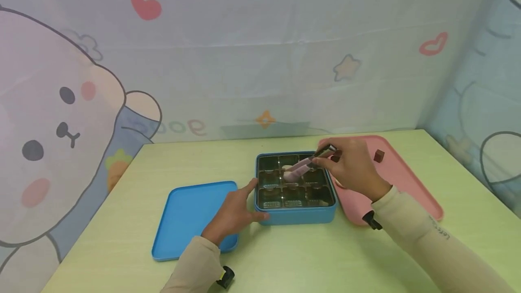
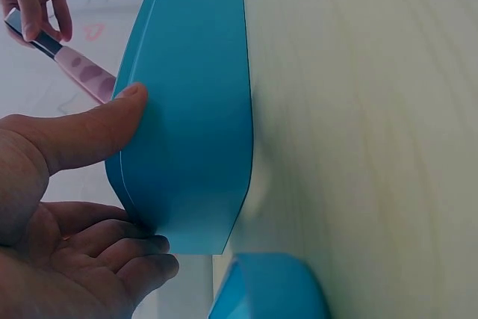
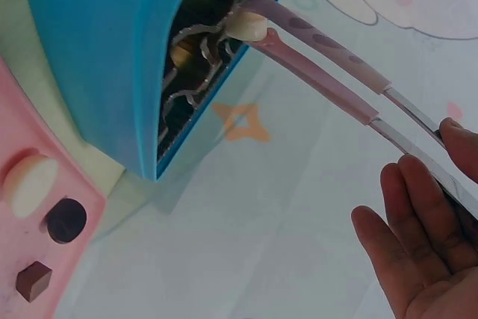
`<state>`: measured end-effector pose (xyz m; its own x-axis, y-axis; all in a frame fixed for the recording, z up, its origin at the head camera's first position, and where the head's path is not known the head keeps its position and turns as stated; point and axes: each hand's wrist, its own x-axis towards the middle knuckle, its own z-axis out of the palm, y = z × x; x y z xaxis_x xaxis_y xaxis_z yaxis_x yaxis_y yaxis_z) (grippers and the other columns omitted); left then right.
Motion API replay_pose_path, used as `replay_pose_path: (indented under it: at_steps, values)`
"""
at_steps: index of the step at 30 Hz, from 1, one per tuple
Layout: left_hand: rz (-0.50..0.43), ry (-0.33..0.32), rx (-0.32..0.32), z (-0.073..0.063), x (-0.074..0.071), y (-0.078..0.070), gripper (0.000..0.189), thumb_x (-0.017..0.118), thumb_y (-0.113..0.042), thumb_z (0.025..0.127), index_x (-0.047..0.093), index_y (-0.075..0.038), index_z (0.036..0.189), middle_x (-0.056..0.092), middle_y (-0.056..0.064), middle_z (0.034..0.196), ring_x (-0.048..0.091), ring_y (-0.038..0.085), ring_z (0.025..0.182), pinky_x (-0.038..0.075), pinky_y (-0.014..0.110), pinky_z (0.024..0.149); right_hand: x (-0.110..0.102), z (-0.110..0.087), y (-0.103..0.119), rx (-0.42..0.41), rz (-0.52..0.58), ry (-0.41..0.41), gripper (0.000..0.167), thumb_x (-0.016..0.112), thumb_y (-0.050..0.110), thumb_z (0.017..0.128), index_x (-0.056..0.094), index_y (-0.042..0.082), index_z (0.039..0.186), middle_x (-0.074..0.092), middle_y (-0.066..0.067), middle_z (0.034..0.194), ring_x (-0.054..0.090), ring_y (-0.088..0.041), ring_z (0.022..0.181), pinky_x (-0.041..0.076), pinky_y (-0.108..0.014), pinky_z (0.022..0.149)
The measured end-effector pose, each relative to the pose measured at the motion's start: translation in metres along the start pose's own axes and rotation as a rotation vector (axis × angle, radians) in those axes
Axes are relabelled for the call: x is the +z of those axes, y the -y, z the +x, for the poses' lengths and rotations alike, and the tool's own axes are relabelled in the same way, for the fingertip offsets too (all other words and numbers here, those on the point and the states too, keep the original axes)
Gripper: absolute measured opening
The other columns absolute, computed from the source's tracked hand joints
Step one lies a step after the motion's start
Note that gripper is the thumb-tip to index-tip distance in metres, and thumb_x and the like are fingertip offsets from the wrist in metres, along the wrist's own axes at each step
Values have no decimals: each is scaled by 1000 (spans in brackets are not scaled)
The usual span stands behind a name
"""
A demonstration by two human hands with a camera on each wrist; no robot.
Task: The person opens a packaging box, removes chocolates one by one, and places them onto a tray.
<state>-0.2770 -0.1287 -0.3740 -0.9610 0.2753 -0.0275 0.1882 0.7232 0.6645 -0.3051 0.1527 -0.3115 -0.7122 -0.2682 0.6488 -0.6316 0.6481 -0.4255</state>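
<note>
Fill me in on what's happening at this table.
A person's right hand holds pink-tipped metal tongs, with a small cream-coloured piece between their tips, at the dark nine-compartment insert of a square blue box. Whether the piece touches the insert is unclear. The left hand rests against the box's near left corner. On the right, a pink rounded tray holds a cream disc, a dark disc and a brown cube. A flat blue panel lies left.
</note>
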Motion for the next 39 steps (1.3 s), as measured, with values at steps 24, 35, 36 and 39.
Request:
replay_pose_path:
  at_steps: [24,35,36,39]
  values:
    - [1,3,5,-1,0,3,95,85,-27,82,31,-12,159,42,21,158,41,44,144,48,59,106,-54,-7,-17,41,-50,-182,12,84,1,78,76,5,87,76,-11,72,71,3,63,48,-2,64]
    - [-1,-8,-17,-5,-4,2,95,85,-26,82,31,-13,159,42,20,158,39,43,146,47,59,108,-75,-30,-52,142,-45,-220,10,83,1,79,77,3,87,70,15,69,56,25,67,45,4,75]
    - [1,-9,-15,-5,-5,2,95,85,-26,81,32,-13,159,42,20,158,39,43,145,47,59,108,-76,-32,-56,160,-49,-224,10,83,1,78,77,3,86,66,23,71,55,28,69,45,5,73]
    - [3,-8,-10,-6,-5,1,96,85,-27,81,32,-13,159,42,20,157,40,44,145,47,59,107,-79,-39,-71,206,-73,-226,10,84,2,77,77,1,85,56,37,74,52,31,68,44,4,66]
